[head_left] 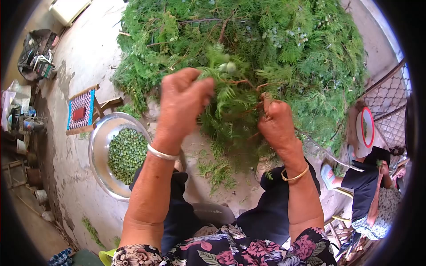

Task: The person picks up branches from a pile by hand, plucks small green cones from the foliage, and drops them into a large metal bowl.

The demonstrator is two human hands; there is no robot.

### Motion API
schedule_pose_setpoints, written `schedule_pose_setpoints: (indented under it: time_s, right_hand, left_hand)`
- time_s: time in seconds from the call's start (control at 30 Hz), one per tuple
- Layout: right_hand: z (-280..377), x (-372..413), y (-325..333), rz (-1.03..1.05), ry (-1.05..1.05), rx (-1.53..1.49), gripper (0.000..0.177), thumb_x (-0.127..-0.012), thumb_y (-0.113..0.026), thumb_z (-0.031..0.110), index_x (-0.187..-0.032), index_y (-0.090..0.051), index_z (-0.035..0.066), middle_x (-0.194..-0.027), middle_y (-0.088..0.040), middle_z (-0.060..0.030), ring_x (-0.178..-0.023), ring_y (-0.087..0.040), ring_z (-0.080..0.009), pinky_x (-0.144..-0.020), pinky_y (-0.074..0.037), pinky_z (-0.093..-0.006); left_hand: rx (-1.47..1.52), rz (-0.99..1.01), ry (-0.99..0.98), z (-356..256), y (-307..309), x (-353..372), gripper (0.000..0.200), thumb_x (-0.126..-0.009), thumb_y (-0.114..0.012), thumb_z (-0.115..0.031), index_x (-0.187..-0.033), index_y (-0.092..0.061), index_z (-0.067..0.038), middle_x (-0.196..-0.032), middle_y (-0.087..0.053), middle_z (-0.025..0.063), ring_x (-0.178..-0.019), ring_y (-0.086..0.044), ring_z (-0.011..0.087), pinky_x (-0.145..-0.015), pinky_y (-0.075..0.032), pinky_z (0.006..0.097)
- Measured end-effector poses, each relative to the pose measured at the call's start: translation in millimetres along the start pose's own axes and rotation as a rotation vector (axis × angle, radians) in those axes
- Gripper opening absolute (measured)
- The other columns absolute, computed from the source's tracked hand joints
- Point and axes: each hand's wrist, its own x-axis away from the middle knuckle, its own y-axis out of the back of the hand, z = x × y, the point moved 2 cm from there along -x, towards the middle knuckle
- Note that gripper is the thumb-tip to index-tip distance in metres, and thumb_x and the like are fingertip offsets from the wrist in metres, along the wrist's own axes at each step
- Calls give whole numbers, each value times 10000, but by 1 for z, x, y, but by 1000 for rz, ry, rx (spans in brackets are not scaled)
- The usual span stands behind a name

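Note:
My right hand point(278, 120) is closed round the brown stem of a leafy cypress branch point(233, 119), which hangs in front of my knees. My left hand point(184, 95), a little smeared by motion, has its fingers bent together at the branch's upper left, on a green sprig. Pale green cones point(228, 67) show just beyond those fingertips. Behind both hands rises a large heap of cypress cuttings point(306, 53), dotted with bluish cones. To the left, a metal basin point(101, 166) on the floor holds many small green cones point(127, 155).
A small woven stool point(82, 111) stands behind the basin. At right sits another person point(377, 199), near a red-rimmed white container point(366, 127) and a wire mesh panel point(390, 102). Loose sprigs point(217, 173) lie between my feet. Assorted equipment point(42, 66) lines the left wall.

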Motion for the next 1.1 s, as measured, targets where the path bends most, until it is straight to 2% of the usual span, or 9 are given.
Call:
schedule_pose_setpoints:
  time_s: [0.17,0.33,0.43,0.47,0.5,0.6,0.8,0.93,1.1]
  right_hand:
    - [-17,1,11,-48,-110,54,94,-741,-539,-26,-835,-546,-27,-656,-557,-216,-622,-564,-399,-491,-406,-443]
    - [-17,2,19,-115,-137,20,79,-735,-550,-18,-813,-539,-27,-645,-550,-219,-614,-556,-405,-498,-404,-452]
    - [-10,3,21,-181,-40,40,78,-686,-592,30,-746,-552,-2,-602,-547,-179,-576,-550,-374,-513,-434,-449]
    - [-8,4,19,-193,-69,26,80,-680,-592,28,-745,-553,1,-595,-540,-178,-578,-547,-369,-511,-431,-448]
    - [-7,3,19,-203,-96,14,83,-674,-592,27,-743,-553,5,-587,-532,-177,-580,-544,-364,-508,-428,-448]
    - [-3,5,17,-209,-128,34,107,-651,-587,22,-754,-557,18,-571,-520,-172,-582,-541,-356,-505,-430,-442]
    - [7,6,5,-136,18,191,30,-618,-575,24,-642,-562,35,-602,-549,-144,-608,-566,-316,-502,-452,-406]
    - [10,4,-3,-154,50,229,36,-603,-577,29,-577,-560,47,-620,-566,-126,-621,-578,-289,-511,-465,-389]
    - [8,5,-6,-17,23,281,16,-588,-597,54,-573,-593,56,-622,-570,-116,-627,-580,-285,-527,-469,-384]
  left_hand:
    - [216,-344,-44,6,92,-14,186,-769,-604,-5,-940,-609,68,-687,-580,57,-549,-514,79,-412,-344,167]
    - [-184,-443,43,50,212,30,209,-693,-553,4,-878,-603,89,-643,-550,57,-486,-452,96,-432,-324,214]
    - [-665,-442,33,117,301,81,328,-682,-647,-98,-943,-597,94,-750,-594,132,-659,-573,218,-604,-459,306]
    - [-1413,-449,-139,133,320,99,441,-665,-710,-175,-1007,-583,73,-833,-603,207,-808,-589,347,-748,-464,404]
    - [-1526,-485,246,106,291,110,529,-643,-743,-223,-1051,-569,66,-898,-594,257,-885,-569,403,-807,-441,463]
    - [-1536,-597,129,84,263,111,506,-664,-735,-202,-1044,-563,84,-925,-606,241,-860,-595,370,-795,-461,429]
    - [-188,-132,-306,-18,75,49,227,-809,-616,-9,-1016,-577,75,-812,-613,72,-655,-573,106,-569,-482,223]
    - [-499,-131,-362,-32,-9,23,479,-730,-755,-222,-1023,-549,97,-715,-625,109,-616,-582,107,-541,-476,231]
    - [-557,-216,-330,-12,-27,5,359,-726,-751,-182,-920,-576,64,-629,-591,92,-591,-550,79,-516,-439,232]
